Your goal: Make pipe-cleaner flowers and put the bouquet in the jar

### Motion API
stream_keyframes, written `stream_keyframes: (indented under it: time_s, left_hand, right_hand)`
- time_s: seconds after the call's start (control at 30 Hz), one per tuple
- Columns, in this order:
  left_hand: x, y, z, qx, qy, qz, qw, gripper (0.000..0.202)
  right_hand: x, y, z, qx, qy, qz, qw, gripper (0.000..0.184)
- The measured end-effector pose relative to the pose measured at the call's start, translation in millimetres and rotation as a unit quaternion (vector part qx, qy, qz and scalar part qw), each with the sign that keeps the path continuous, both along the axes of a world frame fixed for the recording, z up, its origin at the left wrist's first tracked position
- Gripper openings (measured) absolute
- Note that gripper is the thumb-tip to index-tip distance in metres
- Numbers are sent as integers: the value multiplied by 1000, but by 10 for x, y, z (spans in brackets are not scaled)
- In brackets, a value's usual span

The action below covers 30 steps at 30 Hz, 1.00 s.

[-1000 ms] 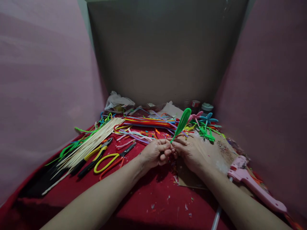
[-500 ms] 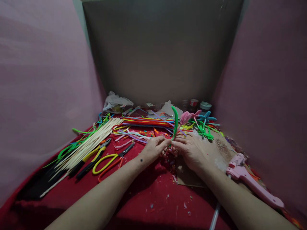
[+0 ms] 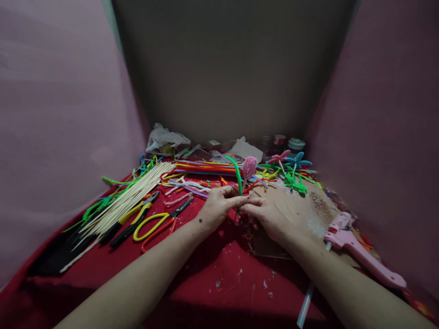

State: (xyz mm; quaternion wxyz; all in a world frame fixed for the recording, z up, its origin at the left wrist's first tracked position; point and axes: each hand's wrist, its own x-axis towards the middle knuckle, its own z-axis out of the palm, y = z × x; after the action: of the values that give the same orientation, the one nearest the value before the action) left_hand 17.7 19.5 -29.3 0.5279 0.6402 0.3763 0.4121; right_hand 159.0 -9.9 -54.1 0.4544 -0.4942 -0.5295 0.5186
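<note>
My left hand and my right hand meet over the red cloth, fingertips pinched together. Between them is a pipe-cleaner flower with a fuzzy pink bud standing upright above the fingers. A curved green pipe-cleaner leaf rises beside the bud, on its left. Both hands are closed at the base of the leaf and the stem, and the exact grip is partly hidden by the fingers. A thin dark end pokes out below my fingertips.
Bamboo skewers, pliers and scissors lie left. Loose pipe cleaners stretch across the back. At right are cardboard, a pink glue gun, and pink and blue pipe-cleaner pieces.
The bud and leaf have shifted left and tilted; the bud now stands more upright and the leaf bends left. My fingers have changed position around the stem. The camera view has moved slightly.
</note>
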Motion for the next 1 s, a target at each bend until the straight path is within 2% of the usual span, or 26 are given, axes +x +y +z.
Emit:
stream_keyframes:
  time_s: [0.1,0.27,0.5,0.8,1.0]
  left_hand:
    - [-7,-3,22,18,35,-13,999,29]
    - [-34,18,34,25,80,-49,995,31]
    - [-103,66,66,0,99,-96,990,30]
    - [-122,80,-18,-125,-29,-170,977,32]
    - [-136,115,-97,-162,-95,-218,958,29]
  right_hand:
    - [0,2,13,8,0,1,1000,12]
    - [3,-7,48,36,7,39,999,19]
    - [23,-14,43,-24,16,83,996,21]
    - [64,44,-74,-28,129,147,980,19]
    - [83,19,4,-29,137,186,972,17]
